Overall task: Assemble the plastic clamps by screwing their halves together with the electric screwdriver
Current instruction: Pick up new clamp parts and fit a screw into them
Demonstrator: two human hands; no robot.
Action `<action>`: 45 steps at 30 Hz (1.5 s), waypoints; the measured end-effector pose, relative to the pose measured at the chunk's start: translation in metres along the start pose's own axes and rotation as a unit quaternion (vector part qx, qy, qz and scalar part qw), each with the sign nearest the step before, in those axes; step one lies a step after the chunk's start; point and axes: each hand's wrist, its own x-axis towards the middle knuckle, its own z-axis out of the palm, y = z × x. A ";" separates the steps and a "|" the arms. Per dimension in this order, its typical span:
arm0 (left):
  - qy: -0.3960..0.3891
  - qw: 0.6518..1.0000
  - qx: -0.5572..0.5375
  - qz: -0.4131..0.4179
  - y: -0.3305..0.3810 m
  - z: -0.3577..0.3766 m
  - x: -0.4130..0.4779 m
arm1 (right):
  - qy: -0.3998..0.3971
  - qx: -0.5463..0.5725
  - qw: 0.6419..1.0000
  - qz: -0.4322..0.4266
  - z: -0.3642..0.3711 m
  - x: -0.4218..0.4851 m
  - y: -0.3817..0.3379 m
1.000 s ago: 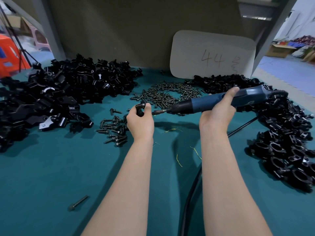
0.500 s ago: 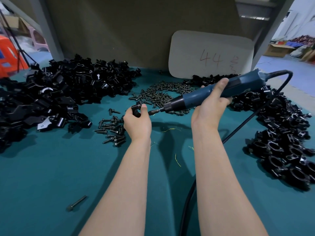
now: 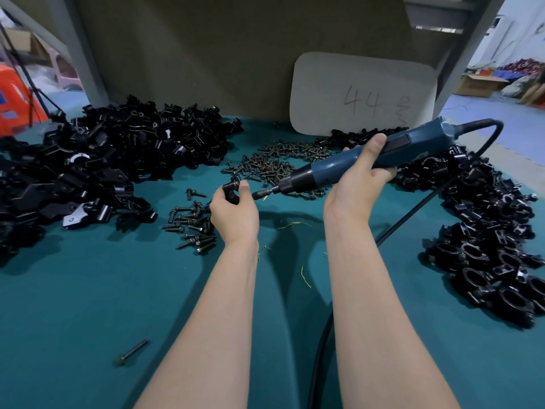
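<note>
Head view: near centre, the left hand (image 3: 236, 211) pinches a small black plastic clamp (image 3: 231, 191), thumb on top; its fingers mostly hide the piece (the halves cannot be told apart). At 2 o'clock of it the right hand (image 3: 358, 184) curls round a blue corded electric screwdriver (image 3: 413, 146), bit pointing at the clamp; whether it touches is unclear. Loose black clamp halves (image 3: 103, 160) heap at 10 o'clock on the green tabletop (image 3: 88, 305), dark screws (image 3: 280, 163) at 12, ringed black clamps (image 3: 486, 231) at 3, partly cut off by the frame.
</note>
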 end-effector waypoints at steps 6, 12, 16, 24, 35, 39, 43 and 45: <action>-0.007 1.000 -0.001 -0.007 0.000 0.001 0.000 | 0.001 0.014 1.000 0.010 -0.004 0.001 0.001; 0.003 1.000 0.001 -0.022 0.002 0.001 0.001 | -0.038 0.115 0.992 0.045 -0.011 0.009 -0.003; 0.005 1.000 0.010 -0.024 0.002 0.001 0.001 | -0.049 0.140 0.987 0.060 -0.016 0.010 -0.005; 0.002 1.000 0.001 -0.024 0.002 0.001 0.002 | -0.053 0.140 0.987 0.061 -0.019 0.006 -0.005; -0.002 1.000 0.009 -0.024 0.000 0.001 0.004 | -0.056 0.170 0.981 0.075 -0.020 0.007 -0.007; -0.004 0.999 0.032 -0.017 -0.001 0.001 0.004 | -0.065 0.152 0.985 0.041 -0.015 0.005 -0.008; -0.005 0.999 0.038 -0.015 -0.001 0.002 0.003 | -0.087 0.107 0.990 0.007 -0.009 0.002 -0.012; -0.001 0.999 0.034 -0.014 -0.002 0.001 0.004 | -0.091 0.100 0.991 0.003 -0.008 -0.001 -0.011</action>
